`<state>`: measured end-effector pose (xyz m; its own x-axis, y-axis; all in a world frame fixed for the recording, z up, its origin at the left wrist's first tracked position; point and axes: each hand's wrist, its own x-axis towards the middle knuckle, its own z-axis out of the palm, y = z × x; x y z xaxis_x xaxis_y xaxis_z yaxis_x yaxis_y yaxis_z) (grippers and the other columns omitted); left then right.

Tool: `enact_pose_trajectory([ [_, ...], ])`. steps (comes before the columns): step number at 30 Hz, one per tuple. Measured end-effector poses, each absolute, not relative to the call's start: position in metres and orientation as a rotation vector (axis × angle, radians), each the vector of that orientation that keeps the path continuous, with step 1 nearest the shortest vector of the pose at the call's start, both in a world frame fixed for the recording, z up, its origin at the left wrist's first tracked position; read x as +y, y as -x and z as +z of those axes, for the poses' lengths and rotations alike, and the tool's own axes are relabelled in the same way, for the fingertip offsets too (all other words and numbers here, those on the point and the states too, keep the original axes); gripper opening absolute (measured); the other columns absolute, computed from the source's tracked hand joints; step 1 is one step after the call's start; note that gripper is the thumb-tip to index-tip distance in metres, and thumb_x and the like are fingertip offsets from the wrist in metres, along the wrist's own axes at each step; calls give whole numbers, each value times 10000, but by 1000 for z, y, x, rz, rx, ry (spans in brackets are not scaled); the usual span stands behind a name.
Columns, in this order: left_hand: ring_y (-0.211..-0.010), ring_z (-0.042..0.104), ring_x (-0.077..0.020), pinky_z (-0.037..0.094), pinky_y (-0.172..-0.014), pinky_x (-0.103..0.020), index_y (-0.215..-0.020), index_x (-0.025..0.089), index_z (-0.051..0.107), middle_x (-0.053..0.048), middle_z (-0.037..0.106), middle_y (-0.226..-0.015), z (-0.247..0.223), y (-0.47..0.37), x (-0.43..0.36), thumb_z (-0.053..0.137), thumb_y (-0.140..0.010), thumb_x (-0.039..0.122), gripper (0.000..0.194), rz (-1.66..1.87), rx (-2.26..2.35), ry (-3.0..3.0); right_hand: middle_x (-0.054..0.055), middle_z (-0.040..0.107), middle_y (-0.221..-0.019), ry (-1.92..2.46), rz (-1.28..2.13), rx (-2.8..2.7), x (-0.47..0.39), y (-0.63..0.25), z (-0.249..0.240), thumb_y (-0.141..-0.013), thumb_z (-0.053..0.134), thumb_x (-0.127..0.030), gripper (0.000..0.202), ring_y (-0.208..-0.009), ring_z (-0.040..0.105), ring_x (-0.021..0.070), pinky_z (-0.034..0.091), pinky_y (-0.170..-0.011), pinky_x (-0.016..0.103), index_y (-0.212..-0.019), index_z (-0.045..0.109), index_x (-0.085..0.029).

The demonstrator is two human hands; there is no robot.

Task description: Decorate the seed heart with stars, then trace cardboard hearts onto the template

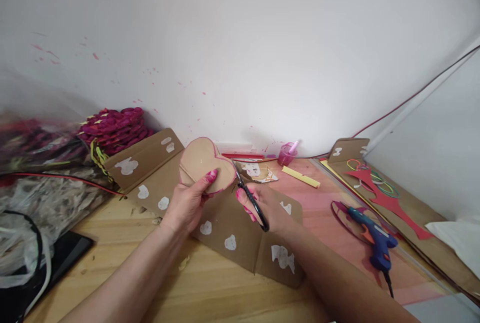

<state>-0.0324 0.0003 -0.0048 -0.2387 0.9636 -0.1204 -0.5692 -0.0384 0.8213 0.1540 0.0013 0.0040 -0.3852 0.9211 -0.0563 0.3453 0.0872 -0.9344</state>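
A heart-shaped cardboard piece (198, 160) with pink edges is pinched in my left hand (189, 203), the thumb lying on its face. My right hand (262, 205) is closed around black-handled scissors (255, 205). The scissor blades point up and touch or nearly touch the heart's right edge; whether they are open is unclear. Pink paint marks the fingertips of both hands. Beneath them lies a large folded cardboard sheet (221, 223) with torn white patches.
A blue glue gun (380, 243) rests at the right, near red cut paper (390, 203). Behind the hands stand a cup of pink paint (287, 155) and a yellow strip (301, 177). Magenta braided material (116, 130) and plastic bags (22, 248) fill the left side. A white wall (240, 53) rises behind.
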Motion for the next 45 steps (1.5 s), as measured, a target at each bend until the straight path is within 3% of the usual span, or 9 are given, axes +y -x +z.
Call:
enact_pose_trajectory([
  [7,-788,733,-152,492,-505,-155,-1240,236,696,-26,802,-1026,6,31,-4,966,-581,257,713,1591,959,-678,-35,489,-580,1153,1302,-1858,3,-158,1,-951,561,-590,461,-538,489,133,352,-541,282,-688,452,-229],
  [12,-712,707,-124,466,-484,-148,-1254,228,678,-26,795,-1036,3,31,-4,953,-605,265,706,1605,949,-714,-36,476,-605,1089,1319,-1843,0,-157,3,-962,526,-610,476,-532,476,126,341,-540,282,-689,430,-232],
  [16,-789,733,-153,495,-517,-152,-1281,228,654,-46,788,-1091,0,33,-3,943,-627,278,717,1616,949,-750,-37,469,-555,1118,1292,-1867,-1,-157,5,-961,509,-630,502,-521,452,130,327,-537,288,-668,414,-234],
  [23,-1064,732,-222,596,-707,-194,-1336,264,629,-50,782,-1148,3,33,-4,945,-635,256,769,1634,885,-759,-51,388,-502,1174,1302,-1843,-2,-158,5,-941,528,-649,531,-496,376,123,231,-514,307,-646,373,-236],
  [28,-1039,746,-231,623,-792,-245,-1352,293,617,-33,790,-1134,5,33,-4,961,-602,269,825,1643,899,-754,-43,396,-506,1200,1269,-1863,-4,-157,8,-934,523,-668,554,-507,365,126,211,-523,315,-632,357,-235],
  [45,-1070,739,-255,629,-796,-267,-1156,167,736,-97,793,-1111,3,42,0,963,-590,238,614,1583,927,-696,-41,337,-497,1253,1229,-1837,-12,-153,14,-887,532,-734,608,-502,303,125,180,-515,321,-599,329,-238],
])
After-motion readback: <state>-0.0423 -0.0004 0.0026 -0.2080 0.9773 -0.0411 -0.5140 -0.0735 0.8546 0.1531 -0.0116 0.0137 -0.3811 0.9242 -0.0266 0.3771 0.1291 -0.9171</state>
